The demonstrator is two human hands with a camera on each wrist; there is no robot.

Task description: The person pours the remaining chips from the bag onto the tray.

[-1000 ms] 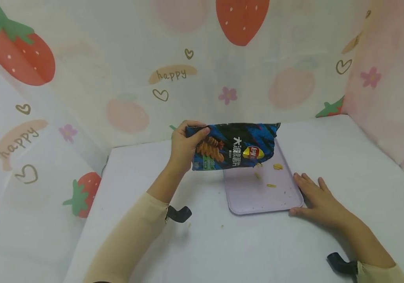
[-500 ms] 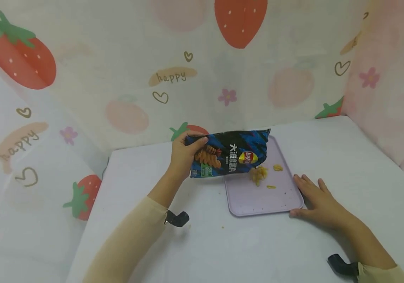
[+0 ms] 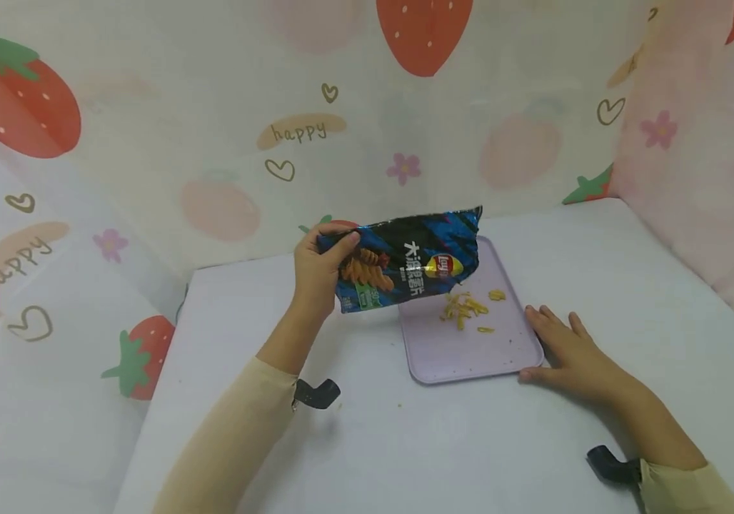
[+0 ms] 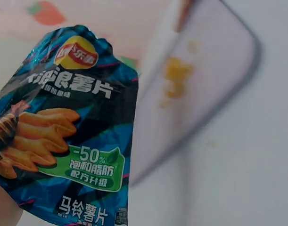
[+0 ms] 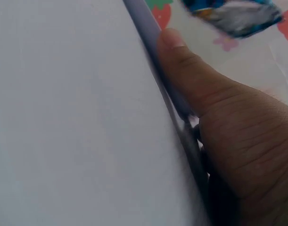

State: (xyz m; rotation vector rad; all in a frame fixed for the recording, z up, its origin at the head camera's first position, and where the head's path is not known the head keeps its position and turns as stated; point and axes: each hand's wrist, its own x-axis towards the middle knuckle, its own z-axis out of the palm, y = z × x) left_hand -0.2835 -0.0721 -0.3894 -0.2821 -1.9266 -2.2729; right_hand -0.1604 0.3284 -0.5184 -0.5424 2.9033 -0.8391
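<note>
Left hand [image 3: 317,275] tips chip bag [image 3: 405,260] — chips [image 3: 463,308] on tray [image 3: 457,357].

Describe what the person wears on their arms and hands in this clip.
Both hands, left hand and right hand, are bare: no gloves or rings show. Each arm has a long beige sleeve, and a small black device sits at each wrist.

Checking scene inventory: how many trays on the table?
1: a lilac tray at table centre, chips on it, right hand against its right edge.
</note>
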